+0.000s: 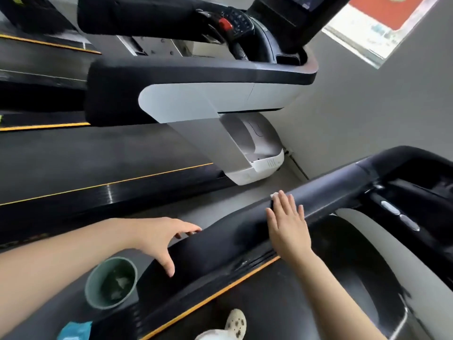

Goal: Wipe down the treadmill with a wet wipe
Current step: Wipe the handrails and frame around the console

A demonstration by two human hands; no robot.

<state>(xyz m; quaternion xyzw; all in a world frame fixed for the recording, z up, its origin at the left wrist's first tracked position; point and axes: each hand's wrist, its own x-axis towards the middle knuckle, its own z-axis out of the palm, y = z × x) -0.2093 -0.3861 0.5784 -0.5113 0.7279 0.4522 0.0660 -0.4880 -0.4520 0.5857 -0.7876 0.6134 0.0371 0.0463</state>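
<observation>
The right hand (288, 227) lies flat, pressing a white wipe (275, 195) on the black rail (220, 244). The left hand (159, 239) is spread, fingers resting on the rail.

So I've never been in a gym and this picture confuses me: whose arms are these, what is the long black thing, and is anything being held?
The camera sits on the person's head, looking down, so the arms are their own. The long black bar is a treadmill handrail. The right hand lies flat on it, pressing a white wet wipe that peeks out past the fingertips. The left hand rests on the same rail, fingers spread, holding nothing. Beside the treadmill on the floor stands a green bin with scraps inside, next to a blue packet. Another treadmill stands beyond.
</observation>
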